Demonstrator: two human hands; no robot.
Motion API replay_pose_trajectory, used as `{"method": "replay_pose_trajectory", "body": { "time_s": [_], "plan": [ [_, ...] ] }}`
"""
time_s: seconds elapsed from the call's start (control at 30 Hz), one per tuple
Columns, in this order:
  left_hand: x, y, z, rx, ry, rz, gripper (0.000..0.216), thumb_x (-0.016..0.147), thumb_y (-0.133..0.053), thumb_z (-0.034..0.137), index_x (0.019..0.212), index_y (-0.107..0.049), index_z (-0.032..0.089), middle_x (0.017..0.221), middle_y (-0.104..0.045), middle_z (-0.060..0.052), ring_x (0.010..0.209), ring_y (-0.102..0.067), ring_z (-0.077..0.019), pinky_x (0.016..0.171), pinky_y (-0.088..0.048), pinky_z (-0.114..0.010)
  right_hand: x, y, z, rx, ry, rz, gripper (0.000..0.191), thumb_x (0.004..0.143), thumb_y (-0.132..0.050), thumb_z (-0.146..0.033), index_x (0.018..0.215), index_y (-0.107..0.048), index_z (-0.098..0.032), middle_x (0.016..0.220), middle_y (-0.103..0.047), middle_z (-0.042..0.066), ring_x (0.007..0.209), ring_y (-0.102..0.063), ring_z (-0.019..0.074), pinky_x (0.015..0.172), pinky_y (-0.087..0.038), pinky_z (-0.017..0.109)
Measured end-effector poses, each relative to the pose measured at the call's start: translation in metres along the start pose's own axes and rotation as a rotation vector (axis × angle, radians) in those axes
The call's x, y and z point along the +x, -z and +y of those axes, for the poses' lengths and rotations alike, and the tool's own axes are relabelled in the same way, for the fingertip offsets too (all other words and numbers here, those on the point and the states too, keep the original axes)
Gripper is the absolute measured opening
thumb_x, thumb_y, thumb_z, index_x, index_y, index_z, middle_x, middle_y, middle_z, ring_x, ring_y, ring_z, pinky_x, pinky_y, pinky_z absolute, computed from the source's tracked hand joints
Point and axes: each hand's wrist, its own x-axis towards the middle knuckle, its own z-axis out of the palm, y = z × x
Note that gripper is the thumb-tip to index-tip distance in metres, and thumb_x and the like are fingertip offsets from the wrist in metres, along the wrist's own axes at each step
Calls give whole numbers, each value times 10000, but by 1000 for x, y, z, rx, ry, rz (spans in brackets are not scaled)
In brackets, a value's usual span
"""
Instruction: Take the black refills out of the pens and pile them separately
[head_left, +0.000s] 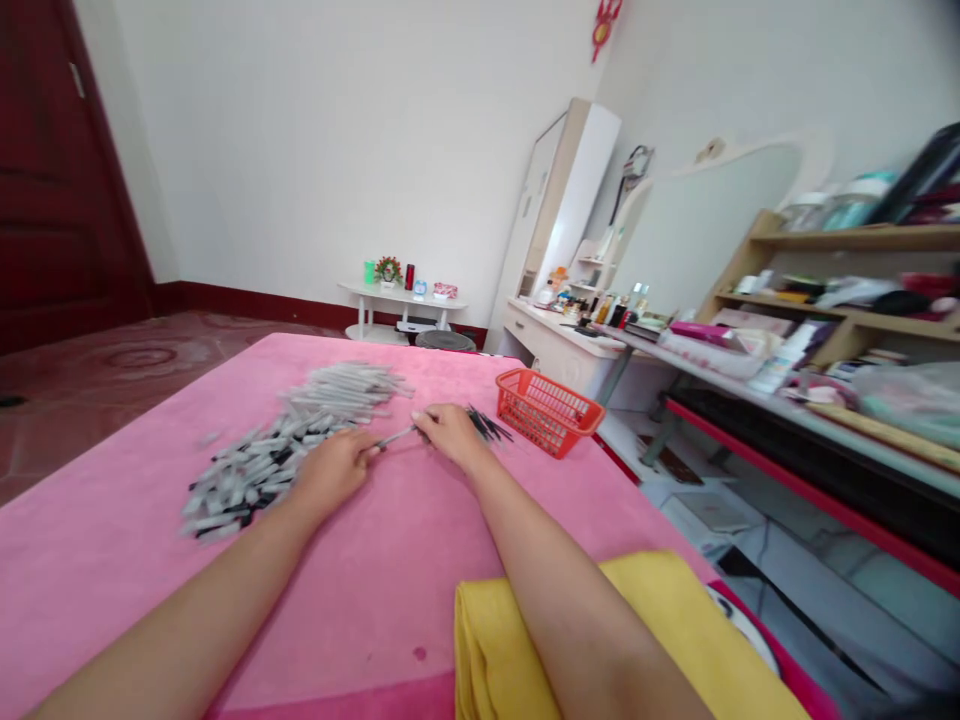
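A thin grey pen-like stick [397, 436] spans the gap between my two hands, above the pink cloth. My left hand [339, 470] pinches its near left end, and the fingers of my right hand [448, 430] are closed at its right end. Left of my left hand lies a heap of short grey and black cap-like pieces [240, 480]. Behind it is a pile of long grey tubes [345, 388], roughly lined up. Several thin black sticks [487, 425] lie just right of my right hand, which partly hides them.
An orange-red plastic basket [547, 408] stands at the right edge of the pink-covered surface [360, 600]. Folded yellow cloth [487, 630] lies under my right forearm. Farther right is a cluttered desk with shelves [840, 240]; a low white table [405, 296] stands by the wall.
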Motion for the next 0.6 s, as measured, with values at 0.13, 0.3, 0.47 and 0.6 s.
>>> {"method": "replay_pose_trajectory", "body": {
  "time_s": [0.13,0.3,0.47,0.6],
  "plan": [
    [1,-2,-4,-4,10,-36,324,837,-369,271,908,-676,198,879,-666,-70,844,-568,-207,749,-392,-275,0,0,1,-46,20,4,244,822,-555,-398,858,-669,-185,747,-668,-5,653,-556,96,555,-316,185],
    [2,-2,-5,10,29,-62,329,845,-347,285,938,-656,218,897,-665,-47,852,-565,-200,756,-385,-258,0,0,0,-141,-40,-16,433,873,-427,-509,747,-665,-170,685,-640,10,621,-527,101,530,-283,202],
    [2,-1,-4,3,41,-69,317,846,-354,291,960,-645,239,921,-673,-21,873,-561,-186,781,-380,-237,-1,1,-1,-125,-20,-12,363,816,-521,-524,828,-664,-191,757,-656,-4,659,-530,96,542,-279,195],
    [3,-3,-6,5,21,-69,332,842,-358,296,981,-654,237,938,-681,-30,879,-571,-196,801,-390,-252,0,1,0,-168,-63,-43,487,825,-443,-612,740,-668,-188,714,-649,8,643,-527,106,531,-271,204]
  ]
}}
